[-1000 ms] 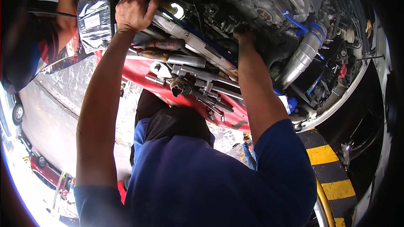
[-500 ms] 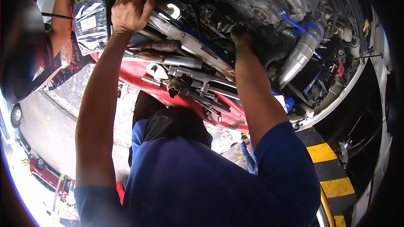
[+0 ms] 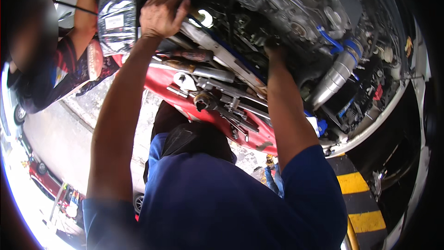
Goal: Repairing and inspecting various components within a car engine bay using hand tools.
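Note:
At the front edge of an open engine bay, my left hand [image 3: 162, 16] curls over the crossbar [image 3: 222, 55], thumb apart and fingertips hidden. Deep in the shadow below the engine [image 3: 296, 25] reaches my right hand [image 3: 274, 48]; its fingers are too dark to make out, as is anything they touch. Between my forearms, hand tools lie on the red bumper [image 3: 159, 81]: a thick metal bar with a brown grip [image 3: 212, 73], a ring-ended wrench [image 3: 185, 83], a socket-like piece [image 3: 203, 102] and several slim metal tools [image 3: 238, 118].
A ribbed silver pipe [image 3: 335, 78] with a blue coupling and a black battery [image 3: 344, 106] sit right of my right arm. A clear-wrapped package [image 3: 118, 23] stands left of my left hand, beside another person's arm [image 3: 85, 14]. Yellow-black stripes [image 3: 354, 183] mark the lower right.
The whole view has shifted, so the car and tools appear farther right and slightly lower. My left hand stays on the crossbar and my right hand stays down in the engine bay.

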A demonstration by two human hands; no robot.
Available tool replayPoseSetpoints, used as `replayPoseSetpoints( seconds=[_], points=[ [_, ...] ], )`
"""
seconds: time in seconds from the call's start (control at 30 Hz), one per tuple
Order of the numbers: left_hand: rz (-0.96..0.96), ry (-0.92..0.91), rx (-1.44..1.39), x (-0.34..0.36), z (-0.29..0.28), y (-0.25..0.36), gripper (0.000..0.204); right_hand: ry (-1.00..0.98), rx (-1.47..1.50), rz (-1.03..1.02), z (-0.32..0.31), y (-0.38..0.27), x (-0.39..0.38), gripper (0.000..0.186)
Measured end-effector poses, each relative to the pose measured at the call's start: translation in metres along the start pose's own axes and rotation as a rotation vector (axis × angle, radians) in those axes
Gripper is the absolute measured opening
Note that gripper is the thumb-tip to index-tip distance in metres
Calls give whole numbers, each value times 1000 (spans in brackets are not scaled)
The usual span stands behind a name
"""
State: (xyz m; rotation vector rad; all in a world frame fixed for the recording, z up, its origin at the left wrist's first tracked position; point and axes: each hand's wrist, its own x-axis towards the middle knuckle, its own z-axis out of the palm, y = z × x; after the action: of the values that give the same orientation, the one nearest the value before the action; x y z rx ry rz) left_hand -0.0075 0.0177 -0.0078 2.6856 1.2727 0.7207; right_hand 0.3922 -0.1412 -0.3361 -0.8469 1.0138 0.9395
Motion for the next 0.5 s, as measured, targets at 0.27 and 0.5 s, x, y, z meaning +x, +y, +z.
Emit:
replayPoseSetpoints(
  seconds=[0.27, 0.5],
  points=[
    [-15, -88, 95, -20, -25, -20, 35, 7, -14, 168, -32, 61, 26, 44],
    [-2, 60, -17, 3, -11, 2, 33, -431, 108, 173, -27, -67, 35, 42]
  ],
)
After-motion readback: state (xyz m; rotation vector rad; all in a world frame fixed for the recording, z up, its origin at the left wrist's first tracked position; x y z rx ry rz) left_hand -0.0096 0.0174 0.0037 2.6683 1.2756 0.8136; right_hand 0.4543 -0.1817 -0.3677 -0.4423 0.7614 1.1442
